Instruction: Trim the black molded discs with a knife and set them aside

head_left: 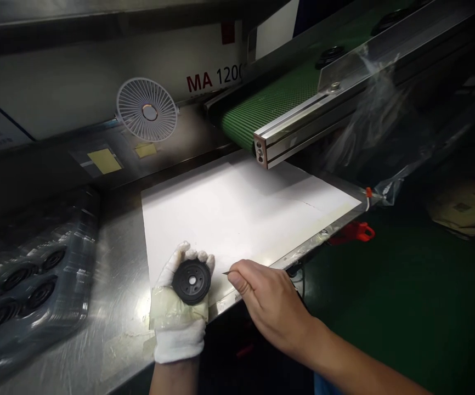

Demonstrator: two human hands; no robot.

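My left hand (183, 307), in a white glove with a pale yellowish wrap around it, holds a black round wheel-like part (192, 281). The part faces up and has a hole at its centre, with smaller openings around it. Bare and closed, my right hand (268, 296) pinches a thin, dark, pointed blade (226, 272) between thumb and fingers. Only the blade's tip shows; the rest is hidden in the hand. That tip points left at the black part, a short gap away. Both hands are over the near edge of a white sheet (221, 214) on the metal table.
A green conveyor belt (274, 104) with black parts (330, 56) slopes down toward the sheet from the right. Clear plastic trays (77, 274) with several black round parts stand at left. A small round fan (149, 109) is behind. Red-handled tool (355, 232) hangs by the table edge.
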